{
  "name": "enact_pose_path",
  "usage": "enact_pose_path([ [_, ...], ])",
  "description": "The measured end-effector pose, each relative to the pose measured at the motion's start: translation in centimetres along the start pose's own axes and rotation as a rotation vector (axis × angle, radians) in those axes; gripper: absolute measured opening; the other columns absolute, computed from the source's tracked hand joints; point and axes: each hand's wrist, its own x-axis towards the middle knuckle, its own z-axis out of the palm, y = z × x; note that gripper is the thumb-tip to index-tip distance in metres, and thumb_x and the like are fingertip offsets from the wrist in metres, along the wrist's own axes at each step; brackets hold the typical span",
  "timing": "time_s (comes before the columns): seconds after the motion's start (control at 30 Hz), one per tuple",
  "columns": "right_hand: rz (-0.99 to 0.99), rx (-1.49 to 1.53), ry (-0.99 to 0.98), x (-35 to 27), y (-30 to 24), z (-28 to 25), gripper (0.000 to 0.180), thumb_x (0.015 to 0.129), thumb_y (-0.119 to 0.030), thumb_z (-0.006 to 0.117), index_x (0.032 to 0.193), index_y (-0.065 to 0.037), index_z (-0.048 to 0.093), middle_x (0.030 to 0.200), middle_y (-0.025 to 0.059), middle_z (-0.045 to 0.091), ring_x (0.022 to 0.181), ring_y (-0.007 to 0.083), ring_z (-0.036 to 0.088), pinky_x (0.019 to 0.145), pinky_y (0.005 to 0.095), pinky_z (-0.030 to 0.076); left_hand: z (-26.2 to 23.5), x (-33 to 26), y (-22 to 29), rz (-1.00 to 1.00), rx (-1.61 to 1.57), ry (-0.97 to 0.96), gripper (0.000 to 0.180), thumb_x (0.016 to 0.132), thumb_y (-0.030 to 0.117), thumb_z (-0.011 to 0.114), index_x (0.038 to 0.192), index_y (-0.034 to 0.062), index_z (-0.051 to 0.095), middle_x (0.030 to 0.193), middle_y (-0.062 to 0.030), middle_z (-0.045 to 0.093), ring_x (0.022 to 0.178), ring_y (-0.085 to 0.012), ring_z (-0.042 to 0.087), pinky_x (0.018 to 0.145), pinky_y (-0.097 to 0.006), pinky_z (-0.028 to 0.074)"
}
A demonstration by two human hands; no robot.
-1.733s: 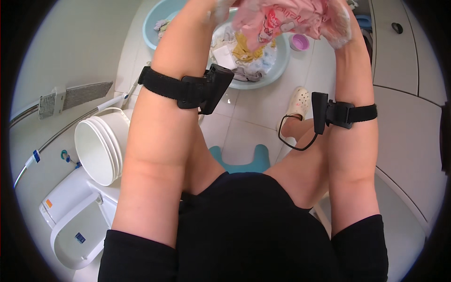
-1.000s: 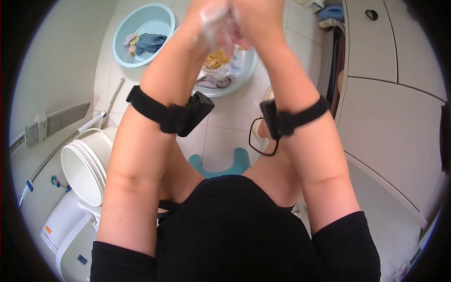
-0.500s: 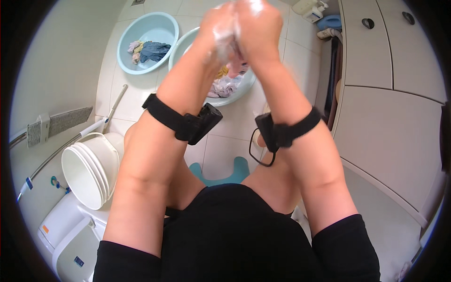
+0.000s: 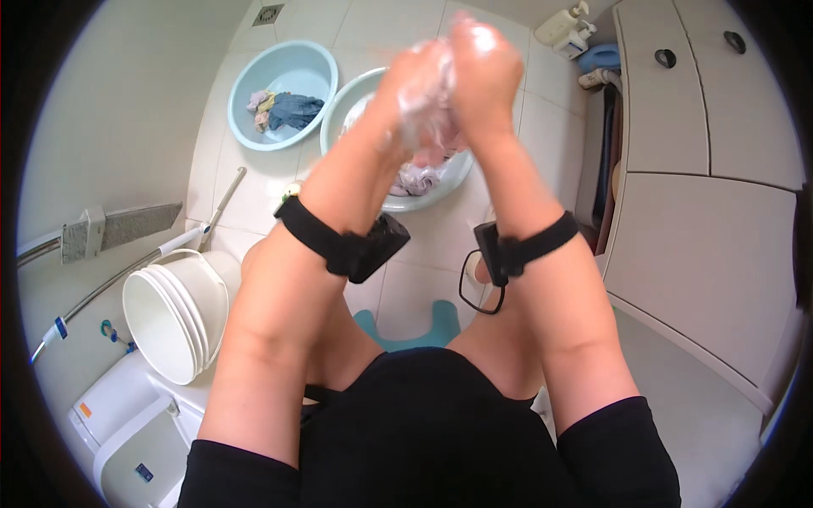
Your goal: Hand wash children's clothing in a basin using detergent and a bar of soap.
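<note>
Both hands are closed together over a light blue basin (image 4: 460, 175), wet and covered in white suds. Between them is a soapy, pinkish piece of laundry (image 4: 439, 127), bunched up so that its kind cannot be made out. My left hand (image 4: 413, 89) grips it from one side, and my right hand (image 4: 487, 80) presses against it from the other, fingers curled and blurred by motion. Below the hands, more pale clothes (image 4: 413, 179) lie in the basin, partly hidden by my left forearm.
A second light blue basin (image 4: 240, 118) at the left holds blue denim-like clothing (image 4: 295, 111) and smaller pieces. White stacked buckets (image 4: 212, 279), a flat mop (image 4: 127, 229) and a toilet (image 4: 118, 389) are at the left. Pump bottles (image 4: 559, 27) and grey cabinets (image 4: 703, 254) stand at the right.
The view has shifted, so the basins and hands sit lower in the picture. The hands are still gripping the laundry, with the right hand's knuckles tilted more upward.
</note>
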Motion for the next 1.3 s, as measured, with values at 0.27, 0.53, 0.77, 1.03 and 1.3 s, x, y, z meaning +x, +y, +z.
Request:
enact_pose_path([
  [0.27, -0.002, -0.026, -0.042, -1.4, -1.4, 0.7, 0.024, 0.079, -0.019, 0.056, 0.064, 0.000, 0.056, 0.059, 0.0186, 0.055, 0.052, 0.0350, 0.052, 0.050, 0.0404, 0.040, -0.5, 0.1, 0.8, -0.063, -0.192, 0.016, 0.031, 0.089, 0.035, 0.049, 0.089, 0.0038, 0.053, 0.072, -0.0069, 0.057, 0.060, -0.0169, 0.054, 0.053, -0.031, 0.047],
  [0.53, -0.066, -0.057, -0.068, -1.7, -2.3, 0.5, 0.023, 0.082, -0.018, 0.055, 0.067, 0.000, 0.057, 0.060, 0.0172, 0.056, 0.053, 0.0325, 0.053, 0.052, 0.0374, 0.042, 0.1, -0.3, 0.8, 0.055, -0.192, 0.095, 0.032, 0.089, 0.034, 0.044, 0.089, 0.0026, 0.051, 0.061, -0.0045, 0.049, 0.044, -0.0148, 0.046, 0.034, -0.029, 0.036],
  [0.77, 0.107, -0.053, -0.062, -0.9, -1.8, 0.1, 0.024, 0.081, -0.017, 0.056, 0.065, 0.001, 0.051, 0.059, 0.0167, 0.052, 0.054, 0.0337, 0.050, 0.051, 0.0383, 0.040, 0.5, -0.1, 0.3, 0.016, -0.042, 0.098, 0.027, 0.091, 0.029, 0.041, 0.089, 0.0037, 0.051, 0.072, -0.0048, 0.052, 0.054, -0.0127, 0.048, 0.038, -0.029, 0.036],
  [1.03, 0.298, 0.108, 0.023, 2.2, 0.3, -0.2, 0.028, 0.082, -0.019, 0.058, 0.065, 0.001, 0.052, 0.054, 0.0097, 0.051, 0.050, 0.0159, 0.043, 0.050, 0.0318, 0.037, 0.5, 1.4, 1.6, 0.100, 0.212, 0.022, 0.037, 0.088, 0.034, 0.049, 0.101, 0.0004, 0.052, 0.085, -0.0063, 0.056, 0.077, -0.0138, 0.053, 0.063, -0.025, 0.044],
  [1.3, 0.380, 0.529, -0.084, 2.4, -0.9, -0.9, 0.025, 0.081, -0.024, 0.062, 0.073, -0.001, 0.054, 0.063, 0.0026, 0.053, 0.060, 0.0109, 0.048, 0.056, 0.0265, 0.039, 0.0, 0.4, 6.6, 0.273, 0.632, 0.107, 0.038, 0.089, 0.037, 0.045, 0.072, 0.0044, 0.053, 0.059, 0.0010, 0.045, 0.049, -0.0081, 0.037, 0.041, -0.027, 0.031],
])
